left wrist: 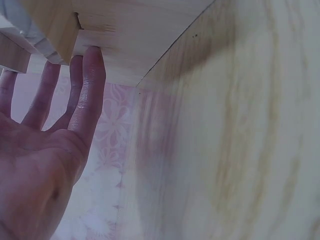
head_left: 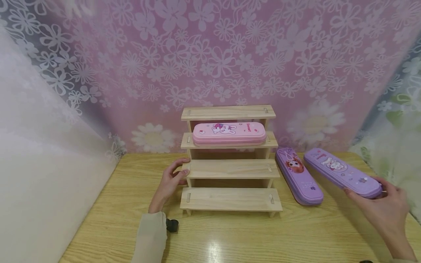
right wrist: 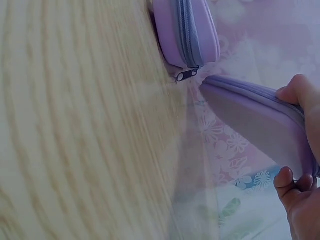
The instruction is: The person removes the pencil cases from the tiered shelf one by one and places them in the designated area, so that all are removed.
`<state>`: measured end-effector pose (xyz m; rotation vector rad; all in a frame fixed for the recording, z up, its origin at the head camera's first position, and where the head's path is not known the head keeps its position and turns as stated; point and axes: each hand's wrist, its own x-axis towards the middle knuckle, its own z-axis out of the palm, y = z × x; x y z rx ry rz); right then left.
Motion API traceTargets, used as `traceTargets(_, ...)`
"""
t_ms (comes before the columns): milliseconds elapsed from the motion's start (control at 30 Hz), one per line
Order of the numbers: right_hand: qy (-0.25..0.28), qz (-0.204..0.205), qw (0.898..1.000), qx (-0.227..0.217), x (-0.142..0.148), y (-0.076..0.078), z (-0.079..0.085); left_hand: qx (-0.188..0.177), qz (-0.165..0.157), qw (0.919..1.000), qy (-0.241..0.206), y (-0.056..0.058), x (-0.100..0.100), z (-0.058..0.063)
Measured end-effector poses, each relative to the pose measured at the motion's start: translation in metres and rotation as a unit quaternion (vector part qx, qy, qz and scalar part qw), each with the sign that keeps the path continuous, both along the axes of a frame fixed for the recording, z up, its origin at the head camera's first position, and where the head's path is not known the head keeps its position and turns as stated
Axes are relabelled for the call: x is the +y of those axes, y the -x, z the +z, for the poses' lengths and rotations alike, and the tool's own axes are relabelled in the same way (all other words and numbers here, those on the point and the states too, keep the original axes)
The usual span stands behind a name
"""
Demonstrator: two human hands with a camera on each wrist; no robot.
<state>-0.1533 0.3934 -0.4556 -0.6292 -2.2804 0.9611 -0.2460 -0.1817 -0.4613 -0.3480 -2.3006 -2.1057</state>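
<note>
My left hand [head_left: 171, 177] is at the left end of a stepped wooden rack [head_left: 230, 199], with the thumb by the second-lowest step. In the left wrist view its straight fingers [left wrist: 90, 90] reach up to the rack's side. At the far right, my right hand [head_left: 386, 206] grips the near end of a purple pencil case [head_left: 342, 170] with a white cartoon character. That case is raised at a slant, its pale underside showing in the right wrist view. Another purple pencil case [head_left: 297, 175], with a red-haired figure, lies between it and the rack.
A pink pencil case [head_left: 229, 133] with a rabbit lies on the rack's second-highest step. The rack stands on a wood-grain table [head_left: 131, 204]. A flowered pink cloth [head_left: 204, 65] hangs behind, with pale cloth [head_left: 39, 146] along the left side.
</note>
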Motion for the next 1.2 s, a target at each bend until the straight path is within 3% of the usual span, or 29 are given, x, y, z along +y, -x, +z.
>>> traceTargets(367,0.036,0.024,0.999,-0.027,0.007,0.007,-0.006,0.002,-0.001,1.0000,-0.005,0.002,-0.002,-0.001)
traceTargets(500,0.039,0.044,0.997,-0.059,0.009,0.007,-0.009,-0.002,0.000,1.0000,-0.008,0.001,-0.001,0.001)
traceTargets(633,0.014,0.066,0.995,-0.074,0.011,0.008,-0.012,-0.003,-0.001,0.9999,-0.010,0.001,-0.001,0.001)
traceTargets(867,-0.075,0.118,0.989,-0.050,0.015,0.008,-0.017,-0.007,-0.003,0.9998,-0.018,0.001,0.000,0.001)
traceTargets(967,-0.105,0.128,0.984,-0.069,0.017,0.010,-0.018,-0.006,-0.003,0.9998,-0.017,0.001,0.001,0.001)
traceTargets(1200,-0.111,0.140,0.975,-0.129,0.022,0.010,-0.020,-0.012,-0.004,0.9997,-0.019,-0.001,0.002,0.001)
